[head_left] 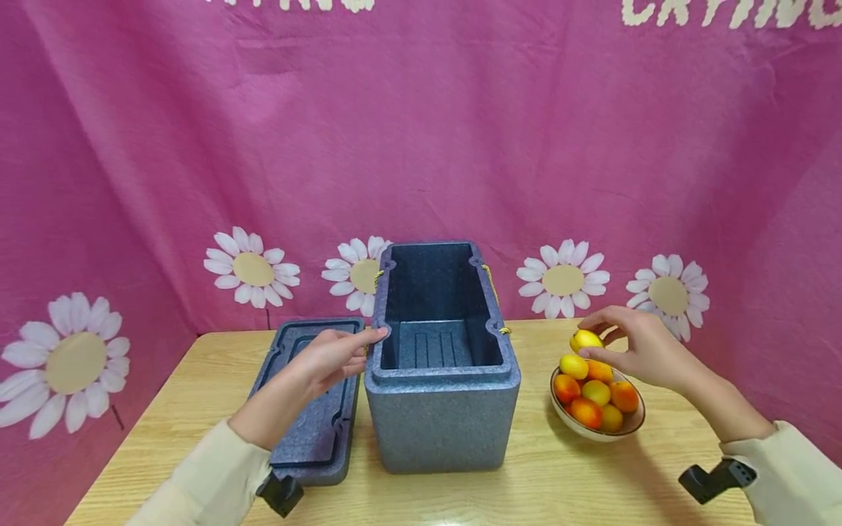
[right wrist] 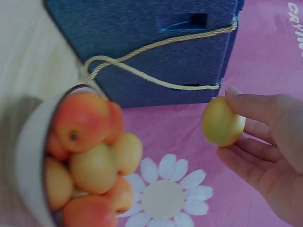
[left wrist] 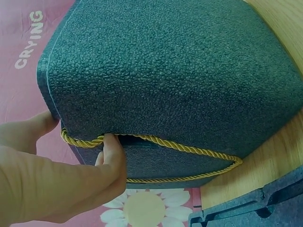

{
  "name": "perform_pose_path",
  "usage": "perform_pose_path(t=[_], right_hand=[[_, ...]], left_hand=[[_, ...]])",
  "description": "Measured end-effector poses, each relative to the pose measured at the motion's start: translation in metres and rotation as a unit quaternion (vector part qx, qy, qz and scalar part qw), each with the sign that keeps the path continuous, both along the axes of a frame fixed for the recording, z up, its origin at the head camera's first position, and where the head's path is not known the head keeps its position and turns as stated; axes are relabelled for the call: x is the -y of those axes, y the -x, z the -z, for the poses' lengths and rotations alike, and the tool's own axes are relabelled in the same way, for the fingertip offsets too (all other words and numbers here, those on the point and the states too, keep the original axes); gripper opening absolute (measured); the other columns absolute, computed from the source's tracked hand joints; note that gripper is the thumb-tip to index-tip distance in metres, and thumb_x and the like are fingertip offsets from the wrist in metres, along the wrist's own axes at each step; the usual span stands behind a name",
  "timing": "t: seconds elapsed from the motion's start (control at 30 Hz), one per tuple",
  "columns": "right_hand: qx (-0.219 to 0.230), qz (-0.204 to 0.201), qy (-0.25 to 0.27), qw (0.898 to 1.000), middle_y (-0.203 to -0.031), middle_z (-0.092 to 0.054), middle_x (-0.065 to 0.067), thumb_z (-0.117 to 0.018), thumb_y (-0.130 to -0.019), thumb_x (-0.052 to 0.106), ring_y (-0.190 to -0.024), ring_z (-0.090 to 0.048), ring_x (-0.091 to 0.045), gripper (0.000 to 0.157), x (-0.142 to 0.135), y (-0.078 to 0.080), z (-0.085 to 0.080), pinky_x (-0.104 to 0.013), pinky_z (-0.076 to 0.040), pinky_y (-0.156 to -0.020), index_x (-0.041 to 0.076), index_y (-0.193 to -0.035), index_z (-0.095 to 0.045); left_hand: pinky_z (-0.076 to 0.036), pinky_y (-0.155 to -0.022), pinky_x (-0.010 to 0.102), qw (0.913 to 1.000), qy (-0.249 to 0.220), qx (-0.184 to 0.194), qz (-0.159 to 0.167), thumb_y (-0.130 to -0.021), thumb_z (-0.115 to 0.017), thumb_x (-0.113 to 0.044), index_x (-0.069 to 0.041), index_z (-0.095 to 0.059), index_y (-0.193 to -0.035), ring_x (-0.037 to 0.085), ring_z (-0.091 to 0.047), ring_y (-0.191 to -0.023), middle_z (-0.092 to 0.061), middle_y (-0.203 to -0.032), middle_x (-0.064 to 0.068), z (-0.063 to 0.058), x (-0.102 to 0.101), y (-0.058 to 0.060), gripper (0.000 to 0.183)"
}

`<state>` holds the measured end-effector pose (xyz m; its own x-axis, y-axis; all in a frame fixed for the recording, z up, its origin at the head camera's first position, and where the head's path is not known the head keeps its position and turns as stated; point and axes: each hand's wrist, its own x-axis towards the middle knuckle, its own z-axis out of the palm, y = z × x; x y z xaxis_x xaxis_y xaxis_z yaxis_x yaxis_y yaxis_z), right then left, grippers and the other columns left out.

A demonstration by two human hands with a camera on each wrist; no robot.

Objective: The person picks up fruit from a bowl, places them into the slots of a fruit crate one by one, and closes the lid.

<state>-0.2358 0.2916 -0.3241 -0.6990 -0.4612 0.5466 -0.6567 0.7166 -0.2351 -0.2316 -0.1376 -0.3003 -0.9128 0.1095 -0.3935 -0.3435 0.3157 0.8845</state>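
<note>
Right hand (head_left: 634,345): thumb and fingertips pinching yellow fruit (head_left: 587,340). Fruit at fingertips, palm behind it, raised above bowl (head_left: 593,433), apart from other fruits (head_left: 596,393) in it. Bowl on table (head_left: 559,486), right of grey box (head_left: 442,427). Left hand (head_left: 332,358): gripping box's left edge, thumb on rim, fingers at side wall, touching yellow rope (left wrist: 194,150). Box upright, open, interior bare; lid (head_left: 316,427) on table, left of box.

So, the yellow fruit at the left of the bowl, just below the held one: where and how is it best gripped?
Probably pinched by its rounded sides, coming from above and slightly left: the yellow fruit rests high on the pile, its top and left uncovered, while an orange fruit sits close on its right.
</note>
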Motion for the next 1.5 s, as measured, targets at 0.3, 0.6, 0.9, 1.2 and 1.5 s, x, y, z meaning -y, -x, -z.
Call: perform_pose_path(t=[0.3, 0.6, 0.9, 1.2, 1.5], right_hand=[[0.047, 0.003, 0.005, 0.999, -0.09, -0.072, 0.002, -0.084, -0.075, 0.012, -0.079, -0.06, 0.006, 0.028, 0.015, 0.016, -0.035, -0.012, -0.056, -0.07, 0.009, -0.1, -0.071], [0.069, -0.012, 0.0, 0.998, -0.088, -0.074, 0.0, -0.082, -0.077, 0.013, -0.077, -0.062, 0.008, 0.024, 0.033, 0.029, -0.053, -0.016, -0.058, -0.068, 0.01, -0.099, -0.072], [0.082, -0.047, 0.002, 0.995, -0.088, -0.075, 0.0, -0.081, -0.078, 0.014, -0.079, -0.063, 0.002, 0.024, 0.056, 0.037, -0.073, -0.019, -0.06, -0.072, 0.008, -0.1, -0.072], [0.124, -0.043, -0.015, 0.991, -0.095, -0.076, -0.002, -0.079, -0.082, 0.02, -0.087, -0.068, -0.012, 0.026, 0.079, 0.044, -0.092, -0.025, -0.061, -0.079, 0.01, -0.104, -0.071], [0.134, -0.063, -0.033, 0.988, -0.094, -0.076, -0.006, -0.078, -0.084, 0.017, -0.088, -0.07, -0.019, 0.023, 0.103, 0.052, -0.112, -0.033, -0.062, -0.08, 0.006, -0.103, -0.072]], left_hand=[[-0.033, -0.12, 0.046, 0.9999, -0.014, 0.001, -0.01, -0.093, -0.062, -0.042, 0.011, -0.019, -0.15, 0.037, -0.037, -0.145, -0.029, -0.156, 0.03, -0.003, -0.005, 0.003, 0.089], [-0.033, -0.12, 0.047, 0.9999, -0.012, -0.002, -0.011, -0.093, -0.062, -0.042, 0.012, -0.02, -0.15, 0.038, -0.036, -0.145, -0.029, -0.156, 0.03, 0.001, -0.002, 0.0, 0.089], [-0.031, -0.119, 0.049, 0.9997, 0.014, -0.004, -0.018, -0.091, -0.064, -0.048, 0.012, -0.025, -0.148, 0.037, -0.043, -0.141, -0.038, -0.153, 0.028, 0.004, -0.001, -0.001, 0.091], [-0.031, -0.119, 0.052, 0.9991, 0.03, -0.006, -0.03, -0.09, -0.064, -0.052, 0.012, -0.028, -0.147, 0.039, -0.045, -0.139, -0.04, -0.152, 0.028, 0.003, -0.003, -0.002, 0.093], [-0.033, -0.118, 0.051, 0.9995, 0.017, -0.017, -0.02, -0.091, -0.064, -0.05, 0.013, -0.026, -0.147, 0.039, -0.043, -0.14, -0.036, -0.153, 0.029, 0.003, -0.003, -0.003, 0.093]])
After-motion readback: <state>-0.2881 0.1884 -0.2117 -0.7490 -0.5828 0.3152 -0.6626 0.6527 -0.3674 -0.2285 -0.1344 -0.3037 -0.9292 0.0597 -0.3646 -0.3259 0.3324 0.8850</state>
